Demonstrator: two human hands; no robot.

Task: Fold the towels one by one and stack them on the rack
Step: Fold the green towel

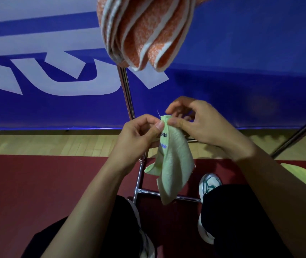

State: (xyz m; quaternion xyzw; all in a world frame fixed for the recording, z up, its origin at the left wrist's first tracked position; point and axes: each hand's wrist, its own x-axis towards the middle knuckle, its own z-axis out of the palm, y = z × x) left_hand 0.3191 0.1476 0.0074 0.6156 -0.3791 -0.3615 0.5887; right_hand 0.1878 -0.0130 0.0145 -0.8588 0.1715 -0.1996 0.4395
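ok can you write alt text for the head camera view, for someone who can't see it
Seen from above, a person's left hand and right hand pinch the top corner of a small pale green towel, which hangs limp between them. An orange and white striped towel is draped over a metal rack ahead, in front of a blue banner.

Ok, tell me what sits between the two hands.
Head view: only the small pale green towel's top corner, pinched by the left hand and right hand.
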